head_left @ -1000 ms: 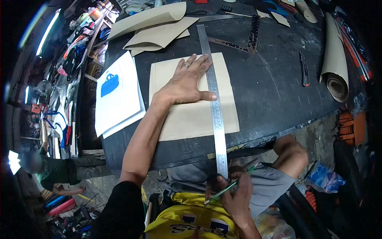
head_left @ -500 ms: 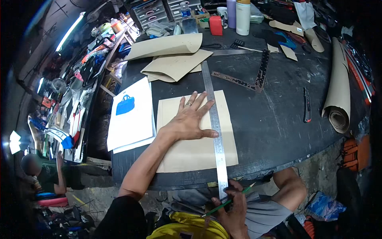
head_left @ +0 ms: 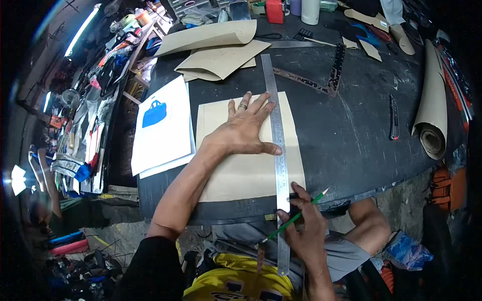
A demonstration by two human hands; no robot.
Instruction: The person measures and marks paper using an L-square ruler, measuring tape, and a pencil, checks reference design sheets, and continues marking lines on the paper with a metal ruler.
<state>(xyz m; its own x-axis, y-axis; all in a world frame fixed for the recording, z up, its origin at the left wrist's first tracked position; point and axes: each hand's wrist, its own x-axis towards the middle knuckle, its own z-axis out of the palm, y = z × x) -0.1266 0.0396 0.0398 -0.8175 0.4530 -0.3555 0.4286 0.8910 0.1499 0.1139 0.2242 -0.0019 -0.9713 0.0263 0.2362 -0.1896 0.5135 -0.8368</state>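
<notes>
A sheet of tan pattern paper (head_left: 236, 180) lies at the near edge of the dark table. A long steel ruler (head_left: 282, 188) runs lengthwise across its right part, with its lower end sticking out past the table edge. My left hand (head_left: 241, 131) is spread flat on the sheet, fingertips and thumb pressing at the ruler's left edge. By the lower part of the ruler, my right hand (head_left: 307, 228) holds a green pencil (head_left: 296, 216), its tip pointing up and right. The right thumb and fingers are close about the ruler; whether they grip it I cannot tell.
White sheets with a blue bag picture (head_left: 163, 130) lie left. Folded tan paper (head_left: 221, 57) and a metal square (head_left: 331, 88) are behind. A utility knife (head_left: 393, 118) and a paper roll (head_left: 433, 105) lie right. Another person (head_left: 50, 205) is far left.
The ruler has shifted slightly right on the sheet. My right hand has moved up beside it with the pencil, and the ruler's lower end now shows. The view has tilted down.
</notes>
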